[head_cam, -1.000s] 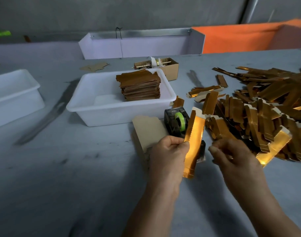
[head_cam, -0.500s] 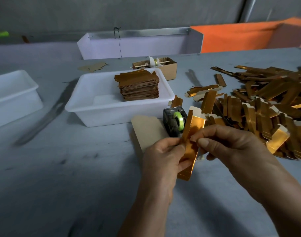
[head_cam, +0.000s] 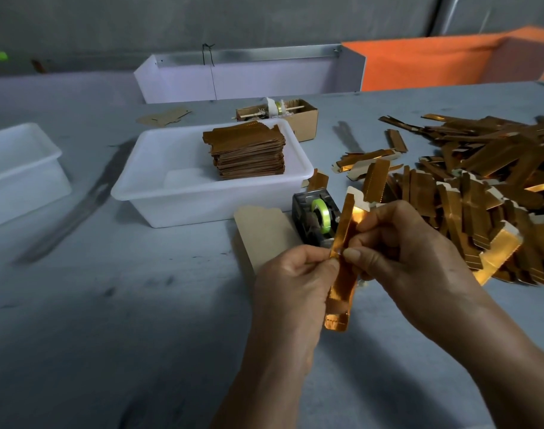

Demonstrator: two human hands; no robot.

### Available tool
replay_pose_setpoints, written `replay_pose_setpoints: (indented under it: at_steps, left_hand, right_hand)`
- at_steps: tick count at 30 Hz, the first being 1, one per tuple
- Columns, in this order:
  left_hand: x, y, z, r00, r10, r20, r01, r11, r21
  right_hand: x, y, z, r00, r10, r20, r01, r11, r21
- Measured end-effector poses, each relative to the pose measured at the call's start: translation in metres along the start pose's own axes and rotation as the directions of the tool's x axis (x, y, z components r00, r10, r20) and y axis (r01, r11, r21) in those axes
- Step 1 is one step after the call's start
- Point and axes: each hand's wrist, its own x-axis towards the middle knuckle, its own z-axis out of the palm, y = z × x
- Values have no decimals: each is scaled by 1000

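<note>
- We see the left hand (head_cam: 295, 280) pinching a long, narrow gold-foil carton blank (head_cam: 341, 283) near its middle, thumb and forefinger curled onto the glossy, creased strip.
- The right hand (head_cam: 409, 252) pinches the same strip from the other side, fingers bent; the blank stands nearly upright above the grey counter (head_cam: 109, 305).
- Just behind it sits a black tape dispenser (head_cam: 314, 221); to the right we find a loose heap of shiny blanks (head_cam: 481, 187).

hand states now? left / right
Left hand: closed, pinching the gold foil strip near its middle.
Right hand: closed, thumb and fingers pinching the same strip from the other side.
</note>
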Motion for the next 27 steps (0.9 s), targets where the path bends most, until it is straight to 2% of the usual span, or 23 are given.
replay_pose_setpoints:
  at_steps: [3,10,15,19,23,27]
  left_hand:
    - [-1,2,1,999,-1,54,4,998,-59]
    - [-2,0,-3,996,19,91,-18,1000,-13]
    - [-3,-6,-1,998,64,11,-64,998,3]
    - [-8,-9,5,997,61,-40,-61,998,-9]
    - [-15,-12,15,978,182,-106,-173,981,88]
    - [-23,-14,21,928,326,-180,-293,937,189]
  right_hand:
    - [1,1,2,1000,23,6,-23,1000,-18]
    - [-3,-3,4,1000,27,0,-27,994,-108]
    - [-5,-7,8,999,19,-27,-24,983,-180]
    - [-8,-10,9,997,-16,-73,-8,950,-312]
    - [-16,-14,7,991,-41,-128,-19,901,-433]
    - [-16,-16,7,987,-29,-160,-55,864,-500]
